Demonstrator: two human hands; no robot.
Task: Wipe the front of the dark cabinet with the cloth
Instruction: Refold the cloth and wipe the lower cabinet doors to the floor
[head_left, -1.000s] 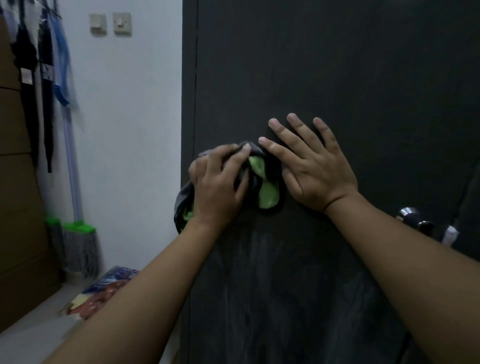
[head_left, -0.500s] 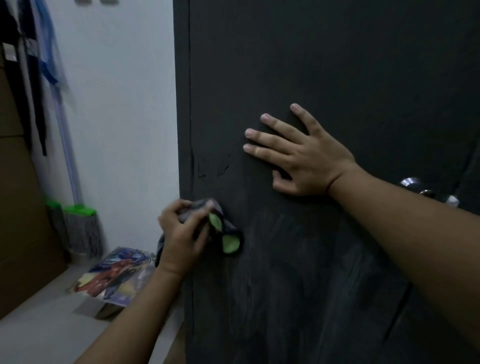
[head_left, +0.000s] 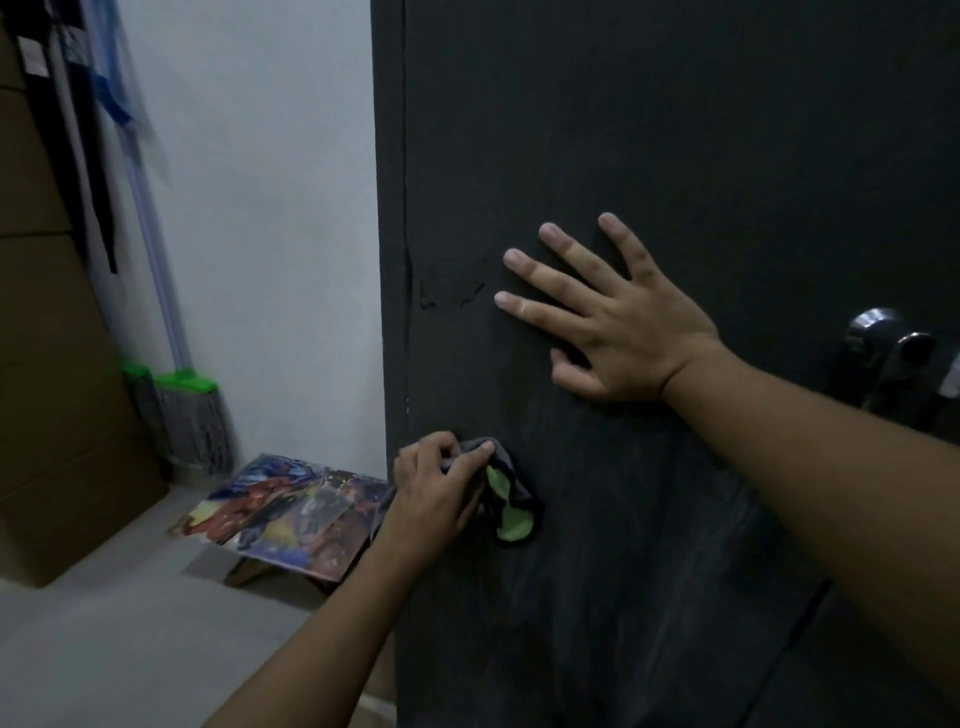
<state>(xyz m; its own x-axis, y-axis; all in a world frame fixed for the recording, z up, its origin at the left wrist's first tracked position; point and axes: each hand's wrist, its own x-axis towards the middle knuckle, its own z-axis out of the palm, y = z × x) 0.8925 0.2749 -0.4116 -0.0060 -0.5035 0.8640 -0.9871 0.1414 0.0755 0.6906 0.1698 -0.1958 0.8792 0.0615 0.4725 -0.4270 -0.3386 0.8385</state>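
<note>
The dark cabinet (head_left: 649, 130) fills the right two thirds of the view, its front panel matte black with faint wipe streaks low down. My left hand (head_left: 434, 491) grips a bunched grey and green cloth (head_left: 511, 512) and holds it against the panel near the cabinet's left edge, below my other hand. My right hand (head_left: 613, 317) lies flat on the panel with fingers spread, higher up and to the right of the cloth.
A metal handle (head_left: 883, 348) sticks out at the right edge. Left of the cabinet is a white wall, with a green-headed mop (head_left: 189, 415) leaning on it, a colourful printed board (head_left: 291, 512) on the floor and brown cardboard boxes (head_left: 47, 364) at far left.
My left hand has carried the cloth down the panel from beside my right hand to well below it, near the left edge. My right hand stays pressed flat.
</note>
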